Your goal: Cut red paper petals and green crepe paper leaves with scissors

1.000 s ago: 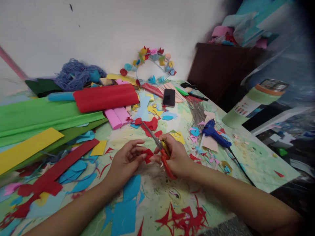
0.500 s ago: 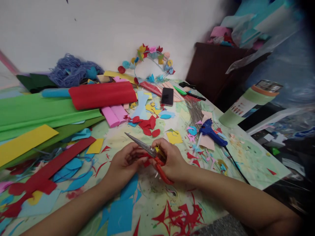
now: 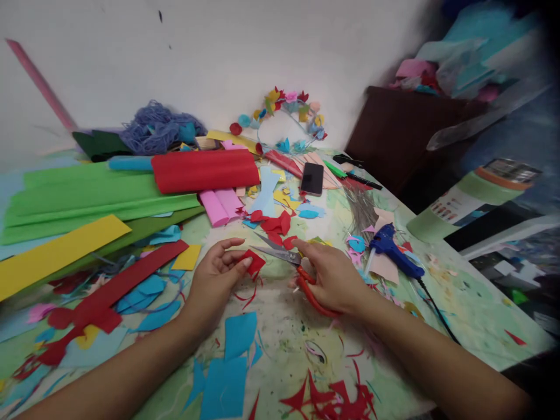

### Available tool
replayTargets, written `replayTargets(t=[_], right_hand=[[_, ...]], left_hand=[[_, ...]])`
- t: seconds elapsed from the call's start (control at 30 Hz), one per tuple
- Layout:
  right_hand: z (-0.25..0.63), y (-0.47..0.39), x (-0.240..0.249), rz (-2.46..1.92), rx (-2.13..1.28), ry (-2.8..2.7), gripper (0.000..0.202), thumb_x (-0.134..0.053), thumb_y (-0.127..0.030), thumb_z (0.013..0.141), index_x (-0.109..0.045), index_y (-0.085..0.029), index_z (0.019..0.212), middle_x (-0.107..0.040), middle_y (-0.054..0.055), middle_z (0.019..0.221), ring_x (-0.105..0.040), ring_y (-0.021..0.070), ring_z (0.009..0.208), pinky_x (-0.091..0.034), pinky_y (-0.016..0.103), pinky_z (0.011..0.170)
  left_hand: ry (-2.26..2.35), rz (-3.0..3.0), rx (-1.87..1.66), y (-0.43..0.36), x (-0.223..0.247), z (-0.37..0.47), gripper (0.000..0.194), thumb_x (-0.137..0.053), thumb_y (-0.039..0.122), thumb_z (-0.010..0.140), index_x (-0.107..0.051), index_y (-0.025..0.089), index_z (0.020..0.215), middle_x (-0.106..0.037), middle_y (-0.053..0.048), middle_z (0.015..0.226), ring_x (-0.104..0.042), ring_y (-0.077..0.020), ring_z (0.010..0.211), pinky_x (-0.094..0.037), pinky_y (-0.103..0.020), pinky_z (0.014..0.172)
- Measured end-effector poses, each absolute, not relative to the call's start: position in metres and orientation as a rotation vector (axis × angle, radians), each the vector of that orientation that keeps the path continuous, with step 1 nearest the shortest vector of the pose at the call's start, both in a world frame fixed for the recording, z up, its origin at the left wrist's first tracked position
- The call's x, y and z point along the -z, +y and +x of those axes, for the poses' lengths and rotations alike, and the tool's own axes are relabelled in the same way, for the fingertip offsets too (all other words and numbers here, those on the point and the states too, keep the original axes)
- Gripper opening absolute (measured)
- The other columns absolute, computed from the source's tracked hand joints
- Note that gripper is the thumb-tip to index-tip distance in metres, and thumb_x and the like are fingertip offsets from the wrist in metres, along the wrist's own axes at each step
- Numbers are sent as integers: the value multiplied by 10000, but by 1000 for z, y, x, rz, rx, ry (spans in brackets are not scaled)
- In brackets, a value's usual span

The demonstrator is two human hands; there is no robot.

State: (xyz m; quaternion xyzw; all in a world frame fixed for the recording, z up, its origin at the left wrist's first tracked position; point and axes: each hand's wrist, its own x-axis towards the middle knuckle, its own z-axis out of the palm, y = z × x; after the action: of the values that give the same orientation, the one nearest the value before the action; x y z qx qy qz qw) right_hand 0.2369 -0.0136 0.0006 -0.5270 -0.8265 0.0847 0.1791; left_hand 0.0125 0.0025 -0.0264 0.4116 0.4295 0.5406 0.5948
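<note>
Between the thumb and fingers of my left hand (image 3: 217, 273) is a small piece of red paper (image 3: 254, 263), with thin red strips dangling below it. My right hand (image 3: 329, 274) grips orange-handled scissors (image 3: 280, 252). Their blades are parted and point left, just above and right of the red piece, apart from it. Past the blades lies a small pile of red paper petals (image 3: 276, 224). Blue paper pieces (image 3: 224, 385) rest on the table in front of my left forearm, and red scraps (image 3: 332, 399) lie near the front edge.
A blue glue gun (image 3: 396, 251) with its cord lies to the right, beside thin wires (image 3: 361, 204). A phone (image 3: 312, 178), a red paper roll (image 3: 205, 171) and green paper (image 3: 87, 198) lie farther back. A flower wreath (image 3: 301, 111) leans on the wall; a green bottle (image 3: 468, 201) stands right.
My hands have drawn apart, and the scissor blades have opened, away from the left fingers. The red piece now shows in my left hand. The view has shifted slightly left.
</note>
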Motion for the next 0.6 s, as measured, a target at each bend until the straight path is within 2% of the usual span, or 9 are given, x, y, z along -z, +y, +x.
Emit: replayTargets(t=[0.27, 0.6], right_hand=[[235, -14, -3, -1542, -251, -2455, 711, -607, -502, 780, -397, -209, 1393, -568, 91, 912, -531, 233, 835, -387, 319, 715], [234, -14, -2, -1518, -222, -2535, 647, -539, -483, 824, -414, -195, 1389, -617, 92, 909, -565, 228, 829, -380, 308, 691]], left_hand=[[1006, 944, -1264, 3, 25, 13, 441, -757, 227, 681, -553, 217, 1071, -691, 23, 806, -649, -101, 719, -506, -191, 654], [1033, 996, -1241, 3, 25, 13, 487, -749, 245, 673, -541, 208, 1112, -696, -1, 828, -664, -141, 724, -517, -248, 667]])
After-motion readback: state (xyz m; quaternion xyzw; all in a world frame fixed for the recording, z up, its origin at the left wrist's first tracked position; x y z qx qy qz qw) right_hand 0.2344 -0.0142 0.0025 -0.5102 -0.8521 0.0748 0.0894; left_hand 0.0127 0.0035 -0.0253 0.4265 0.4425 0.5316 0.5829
